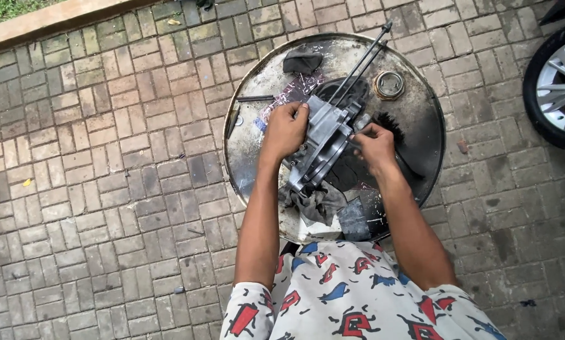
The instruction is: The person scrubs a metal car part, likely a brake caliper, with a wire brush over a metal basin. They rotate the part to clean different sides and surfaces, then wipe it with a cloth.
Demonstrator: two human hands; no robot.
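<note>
- Engine cover [323, 141], grey cast metal, sits tilted on its edge between both hands, over the middle of a round metal drum lid [421, 107] that serves as the desk.
- Left hand [285, 131] wraps over the cover's upper left edge, fingers curled around it, holding it steady.
- Right hand [374, 146] is closed on something small and dark at the cover's right side; what it pinches is too small to tell, maybe a brush handle.
- Dark bristly brush [389, 126] lies just beyond the right hand, touching the lid.
- Grey rag [317, 203] is bunched under the cover's near end, toward the person's body.
- Two thin rods [361, 63] lean away past the hands to the lid's far rim; round bearing ring [389, 84] lies beyond the right hand; dark cloth [301, 61] lies beyond the left.
- Judgement: work goes best with the left grip firm so the cover cannot slide on the oily lid, the rag kept under it as a cushion.
- Car wheel [563, 85] stands well right of the hands, on brick paving [106, 189].
</note>
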